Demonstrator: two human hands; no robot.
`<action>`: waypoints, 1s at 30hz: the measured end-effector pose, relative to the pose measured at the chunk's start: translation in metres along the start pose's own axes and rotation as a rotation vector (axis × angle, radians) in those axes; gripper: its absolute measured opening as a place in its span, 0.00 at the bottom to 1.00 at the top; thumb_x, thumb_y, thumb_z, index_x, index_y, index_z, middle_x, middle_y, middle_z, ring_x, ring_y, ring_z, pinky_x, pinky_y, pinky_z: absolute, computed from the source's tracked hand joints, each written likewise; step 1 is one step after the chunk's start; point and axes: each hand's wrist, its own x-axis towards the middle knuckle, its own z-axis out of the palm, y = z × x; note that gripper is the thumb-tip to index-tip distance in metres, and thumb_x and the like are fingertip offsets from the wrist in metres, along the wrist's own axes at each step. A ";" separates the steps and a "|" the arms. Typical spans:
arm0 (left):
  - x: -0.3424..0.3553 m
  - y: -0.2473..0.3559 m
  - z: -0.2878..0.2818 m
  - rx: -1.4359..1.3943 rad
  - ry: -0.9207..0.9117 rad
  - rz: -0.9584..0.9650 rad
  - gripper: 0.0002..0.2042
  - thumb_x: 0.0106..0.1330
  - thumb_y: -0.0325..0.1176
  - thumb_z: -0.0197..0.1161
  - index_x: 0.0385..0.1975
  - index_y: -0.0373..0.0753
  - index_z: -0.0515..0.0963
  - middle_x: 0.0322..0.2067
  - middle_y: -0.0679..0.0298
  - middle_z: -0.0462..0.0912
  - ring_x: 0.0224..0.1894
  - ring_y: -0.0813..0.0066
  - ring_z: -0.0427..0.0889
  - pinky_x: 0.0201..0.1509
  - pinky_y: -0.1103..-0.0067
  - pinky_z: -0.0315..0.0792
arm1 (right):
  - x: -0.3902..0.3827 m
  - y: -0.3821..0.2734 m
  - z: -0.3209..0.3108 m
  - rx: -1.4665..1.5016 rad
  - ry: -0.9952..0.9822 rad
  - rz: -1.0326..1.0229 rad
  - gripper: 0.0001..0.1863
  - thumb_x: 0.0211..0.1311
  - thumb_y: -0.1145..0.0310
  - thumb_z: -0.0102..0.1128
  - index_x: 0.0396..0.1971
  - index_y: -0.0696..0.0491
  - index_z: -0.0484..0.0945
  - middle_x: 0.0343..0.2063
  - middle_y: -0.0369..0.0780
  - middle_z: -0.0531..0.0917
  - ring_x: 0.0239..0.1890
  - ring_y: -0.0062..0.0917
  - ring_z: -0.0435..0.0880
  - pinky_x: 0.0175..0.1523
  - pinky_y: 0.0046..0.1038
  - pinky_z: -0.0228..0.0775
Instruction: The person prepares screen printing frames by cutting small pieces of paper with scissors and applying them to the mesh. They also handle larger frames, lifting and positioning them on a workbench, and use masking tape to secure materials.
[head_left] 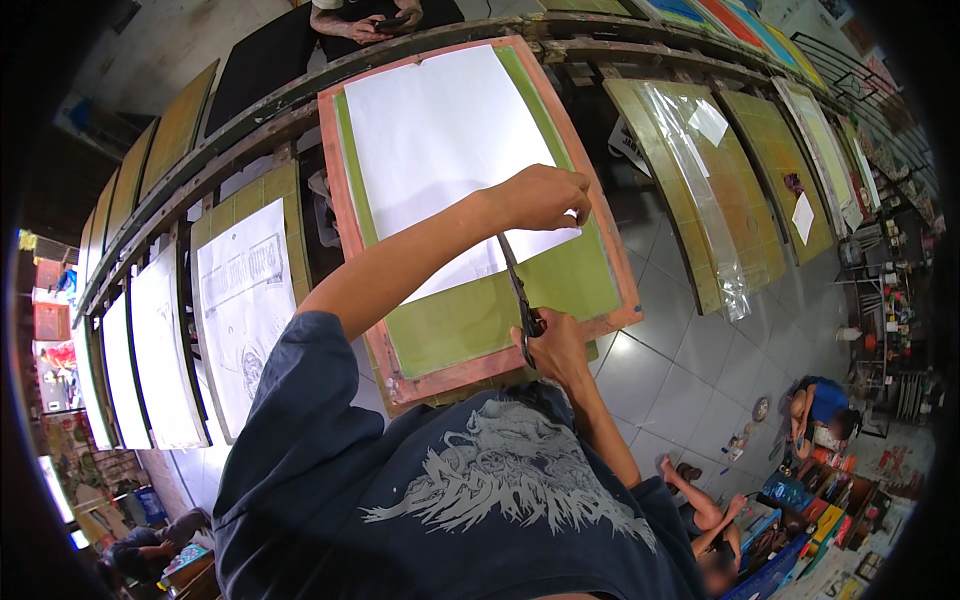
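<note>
A wooden-framed printing screen (352,235) with green mesh (480,312) leans in front of me, and a large white paper sheet (440,130) lies on it. My left hand (545,195) reaches across and pinches the sheet's lower right edge. My right hand (558,350) grips dark scissors (518,290) at the screen's lower rim. Their blades point up to the paper's bottom edge, just under my left hand. My dark blue printed shirt fills the lower part of the view.
More framed screens (245,300) with white sheets lean along a long rail on the left. Others stand on the right, one under clear plastic film (700,190). People sit on the tiled floor (690,370) at lower right among paint pots. Another person's hands (365,22) show at the top.
</note>
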 end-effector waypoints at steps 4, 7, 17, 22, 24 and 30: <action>0.000 -0.001 0.000 0.010 -0.037 -0.008 0.04 0.65 0.36 0.68 0.35 0.46 0.85 0.38 0.66 0.79 0.43 0.66 0.83 0.48 0.69 0.77 | 0.000 0.000 0.000 -0.018 -0.012 -0.001 0.18 0.54 0.63 0.73 0.23 0.62 0.76 0.16 0.40 0.74 0.20 0.29 0.72 0.29 0.34 0.65; 0.000 -0.002 0.002 0.003 -0.041 -0.011 0.04 0.65 0.36 0.68 0.35 0.46 0.85 0.37 0.66 0.79 0.43 0.66 0.83 0.48 0.69 0.77 | 0.001 0.000 0.000 0.000 -0.017 -0.002 0.19 0.54 0.62 0.73 0.22 0.61 0.75 0.15 0.40 0.73 0.19 0.29 0.71 0.29 0.34 0.65; 0.000 0.000 0.003 -0.009 -0.019 -0.010 0.04 0.65 0.36 0.68 0.35 0.46 0.85 0.37 0.67 0.79 0.43 0.67 0.83 0.48 0.69 0.77 | 0.002 -0.001 -0.001 -0.018 -0.014 0.015 0.19 0.54 0.61 0.74 0.22 0.61 0.75 0.14 0.41 0.73 0.19 0.29 0.70 0.28 0.35 0.63; -0.004 0.002 0.002 -0.013 -0.033 -0.079 0.05 0.65 0.37 0.67 0.35 0.46 0.84 0.37 0.68 0.80 0.43 0.67 0.83 0.49 0.69 0.77 | -0.004 -0.003 -0.009 0.027 -0.076 0.023 0.19 0.53 0.60 0.74 0.31 0.62 0.80 0.20 0.42 0.79 0.23 0.30 0.76 0.32 0.36 0.67; -0.004 0.002 0.003 -0.039 -0.008 -0.109 0.05 0.66 0.37 0.66 0.36 0.46 0.84 0.37 0.68 0.80 0.43 0.67 0.83 0.48 0.69 0.77 | -0.020 -0.001 -0.023 0.040 -0.151 0.139 0.20 0.53 0.61 0.74 0.37 0.63 0.82 0.26 0.47 0.85 0.28 0.36 0.83 0.37 0.39 0.73; -0.007 0.008 0.022 -0.118 0.076 -0.226 0.06 0.66 0.37 0.65 0.37 0.46 0.85 0.38 0.68 0.83 0.42 0.66 0.84 0.46 0.69 0.77 | -0.077 0.024 -0.107 -0.019 -0.486 0.166 0.29 0.52 0.58 0.74 0.51 0.61 0.81 0.36 0.48 0.86 0.40 0.32 0.85 0.49 0.33 0.76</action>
